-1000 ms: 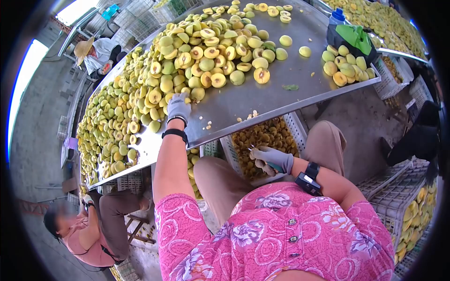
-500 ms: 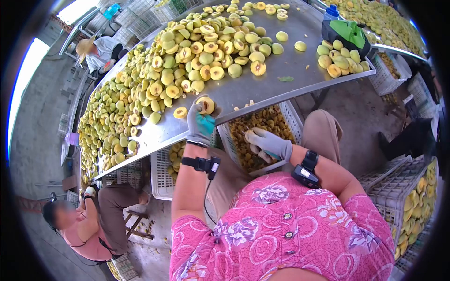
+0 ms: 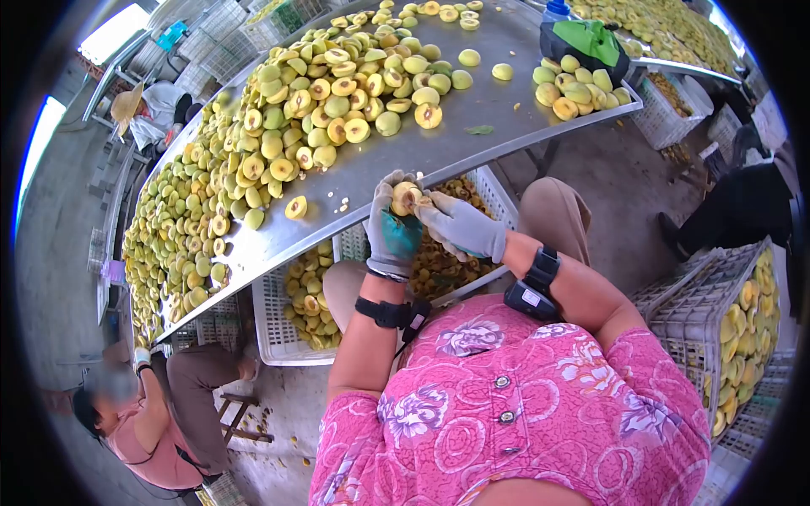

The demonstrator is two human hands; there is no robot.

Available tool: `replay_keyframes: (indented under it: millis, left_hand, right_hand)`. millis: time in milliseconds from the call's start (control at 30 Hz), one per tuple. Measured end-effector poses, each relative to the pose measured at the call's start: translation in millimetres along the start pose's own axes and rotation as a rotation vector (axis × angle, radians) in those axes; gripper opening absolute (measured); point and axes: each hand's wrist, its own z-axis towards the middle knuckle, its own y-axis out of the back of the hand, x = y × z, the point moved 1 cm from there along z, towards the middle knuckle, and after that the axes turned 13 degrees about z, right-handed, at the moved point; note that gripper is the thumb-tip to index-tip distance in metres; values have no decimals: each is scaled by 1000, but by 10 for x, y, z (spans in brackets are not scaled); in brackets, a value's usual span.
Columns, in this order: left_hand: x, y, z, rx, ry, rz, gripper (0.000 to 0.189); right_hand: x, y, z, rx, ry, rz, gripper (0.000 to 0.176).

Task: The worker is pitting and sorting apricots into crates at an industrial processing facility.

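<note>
My left hand (image 3: 394, 221), in a grey and teal glove, is closed on a halved yellow fruit (image 3: 406, 198) with a brown centre. Touching the fruit's right side, my right hand (image 3: 462, 226) has its gloved fingers pinched together; what they hold, if anything, is too small to tell. Both hands are just off the front edge of the metal table (image 3: 498, 139). Many halved fruits (image 3: 337, 105) are heaped on it. Below the hands, a white crate (image 3: 498, 196) holds small brown pieces (image 3: 439, 268).
Another white crate (image 3: 272, 325) with fruit halves stands under the table edge. A co-worker (image 3: 152, 422) sits at lower left, another person (image 3: 148, 118) at upper left. Crates of fruit (image 3: 700, 337) are at the right. A black bag with green cloth (image 3: 588, 42) lies on the table.
My left hand has moved right and away from the table surface with the fruit half. My right hand has risen from over the crate to the fruit. The view has shifted.
</note>
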Motion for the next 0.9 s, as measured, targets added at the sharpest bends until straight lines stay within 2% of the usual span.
replay_keyframes:
  millis: [100, 167, 233, 267, 300, 333, 367, 400, 433, 467, 500, 567, 600, 633, 700, 733, 767, 833, 900]
  left_hand:
    - [51, -17, 1, 28, 0, 48, 32]
    - [64, -6, -12, 10, -58, 194, 31]
    - [101, -32, -90, -86, -444, 1204, 33]
    - [119, -150, -122, -94, -287, 959, 34]
    - [206, 6, -84, -74, -53, 356, 35]
    - [213, 184, -55, -120, -90, 437, 33]
    - [100, -4, -124, -124, -42, 409, 30]
    - [57, 12, -181, -168, -76, 501, 26]
    - [153, -55, -42, -143, -177, 664, 28]
    - [111, -190, -129, -93, -231, 630, 29]
    - [71, -396, -183, -105, -208, 586, 32]
    - [2, -473, -174, -36, -9, 458, 35]
    - [11, -376, -159, 11, 15, 448, 39]
    - [-9, -404, -198, -10, 92, 395, 30]
    - [74, -7, 15, 51, 64, 510, 31]
    - [-200, -744, -434, -251, -111, 1007, 60]
    - [-179, -745, -399, -226, -150, 1005, 59]
    - [-209, -929, -423, -184, -86, 842, 59]
    - [-261, -917, -438, -141, -57, 838, 58]
  right_hand:
    - [-40, 9, -1, -8, 0, -2, 30]
    - [-123, 30, 27, 20, 5, -14, 30]
    - [-104, 38, 9, 23, -63, -77, 34]
    - [-609, 89, 314, 2, 696, -232, 38]
    - [-589, -19, 281, -119, 910, -175, 45]
    - [-1036, 183, 700, -75, 483, -208, 48]
    - [-968, 152, 619, -38, 231, -128, 45]
    - [-726, -19, 402, 12, -27, -9, 44]
    - [-182, 57, -39, -46, -112, -57, 49]
    - [-384, 65, 70, 3, 13, -9, 48]
    - [-444, 84, 127, 61, 12, -39, 46]
    - [-315, 55, -53, 83, -65, -19, 42]
    - [-340, 24, -81, 101, -85, 4, 39]
    - [-379, 24, -86, 121, -96, 76, 38]
    - [-276, 40, -169, 117, -118, 68, 36]
    - [-230, 36, -193, 116, -104, 37, 35]
    - [-238, 38, -174, 150, -83, 56, 34]
    - [-354, 35, -70, 125, -65, 111, 39]
    - [-314, 38, -116, 136, -54, 115, 40]
